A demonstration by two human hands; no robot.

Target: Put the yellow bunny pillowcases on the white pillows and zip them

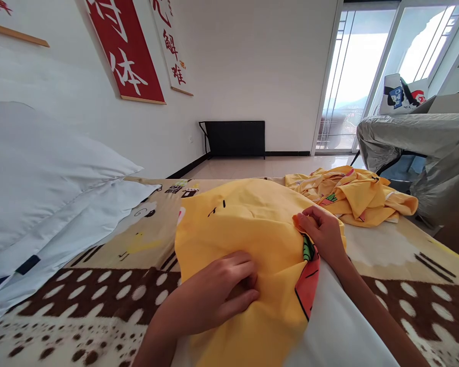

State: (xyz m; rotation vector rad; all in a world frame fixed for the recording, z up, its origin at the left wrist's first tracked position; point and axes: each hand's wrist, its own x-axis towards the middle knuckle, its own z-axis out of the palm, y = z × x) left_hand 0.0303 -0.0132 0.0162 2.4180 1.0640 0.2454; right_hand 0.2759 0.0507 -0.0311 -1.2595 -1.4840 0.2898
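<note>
A yellow pillowcase point(237, 224) with a printed pattern lies partly over a white pillow point(338, 326) in front of me. Its red-and-green printed edge is folded back on the right, and the pillow's white surface shows below it. My right hand point(319, 232) pinches the pillowcase at this edge. My left hand point(222, 290) rests lower on the yellow cloth with its fingers curled into a fold of it. The tips of the left fingers are partly hidden.
A patterned brown-and-beige blanket point(137, 300) covers the bed. White bedding point(53, 183) is heaped at left, and crumpled yellow cloth point(352, 193) lies at far right. Beyond are a black folded panel point(236, 138) by the wall and a table under a grey cover point(424, 135).
</note>
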